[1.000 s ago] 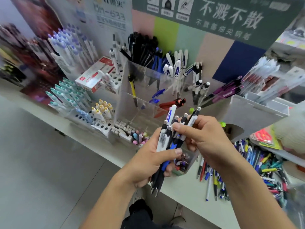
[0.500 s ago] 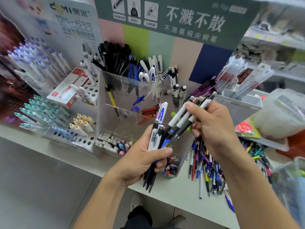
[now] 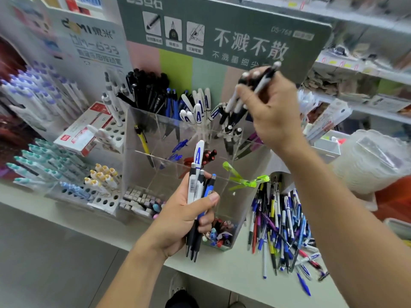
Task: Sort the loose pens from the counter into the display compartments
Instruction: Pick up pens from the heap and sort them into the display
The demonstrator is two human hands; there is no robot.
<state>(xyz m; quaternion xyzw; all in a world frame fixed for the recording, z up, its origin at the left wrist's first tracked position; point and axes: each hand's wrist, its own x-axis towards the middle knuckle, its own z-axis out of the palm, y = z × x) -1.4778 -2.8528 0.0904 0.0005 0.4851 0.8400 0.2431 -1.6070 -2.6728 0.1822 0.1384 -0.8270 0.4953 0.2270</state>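
Plastic click pens, light, stiff, smooth barrels, likely slippery in a bunch; best pinched mid-barrel or on the rubber grip section, several at once stays manageable if kept parallel. Right hand [image 3: 270, 112] holds a small bundle of black-and-white pens [image 3: 249, 94] up over the back row of the clear acrylic display [image 3: 142, 174], fingers curled round them; view is motion-blurred so exact count unclear. Their long axis runs diagonally, click ends up and to the right toward the green sign [image 3: 222, 34], tips down-left toward the compartment already holding similar black-and-white pens [image 3: 231, 132]. Left hand [image 3: 184, 216] grips a second bunch of mixed pens [image 3: 198, 196], white, black and blue, near upright, caps up, tips hanging below the fist, in front of the display's lower compartments. Loose pen pile [image 3: 280, 232] lies on the counter [image 3: 233, 276] just right of the display, axes scattered, mostly running away from the counter edge. Judgement: much sorting left; dropping tips-first should suit the narrow cell, risk is pens fanning or snagging on the divider.
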